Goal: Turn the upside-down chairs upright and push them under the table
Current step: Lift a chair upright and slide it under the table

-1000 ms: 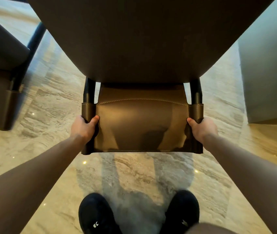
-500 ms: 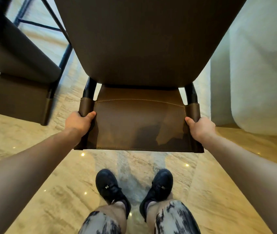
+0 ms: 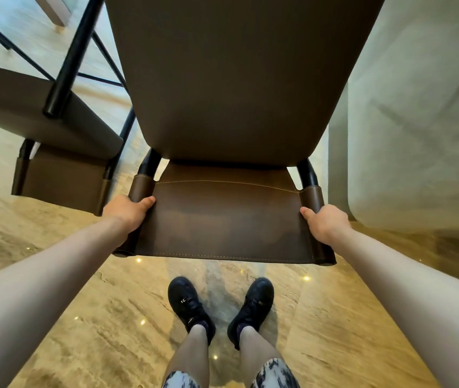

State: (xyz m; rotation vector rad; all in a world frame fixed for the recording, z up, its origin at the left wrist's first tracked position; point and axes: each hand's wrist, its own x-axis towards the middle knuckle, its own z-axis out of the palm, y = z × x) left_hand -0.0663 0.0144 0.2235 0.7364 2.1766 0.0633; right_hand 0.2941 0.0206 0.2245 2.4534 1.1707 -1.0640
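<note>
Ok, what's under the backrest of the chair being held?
Below the backrest, held by the left hand and right hand, lies bare marble floor and two black shoes. The floor directly beneath the panel is hidden.

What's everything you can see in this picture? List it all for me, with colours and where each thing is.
held chair: one, brown leather with black metal posts, centre, filling the upper middle; seems lifted off the floor.
backrest: one, dark brown with stitching, at the chair's near end, between the hands.
second chair: one, brown with black legs pointing up, upside down at left.
pale surface: one, greyish white, right; what it is I cannot tell.
floor: beige marble, glossy with light spots, all around below.
shoes: two, black, bottom centre.
patterned shorts: black and white, bottom edge.
left hand: grips the backrest's left edge.
right hand: grips the backrest's right edge.
</note>
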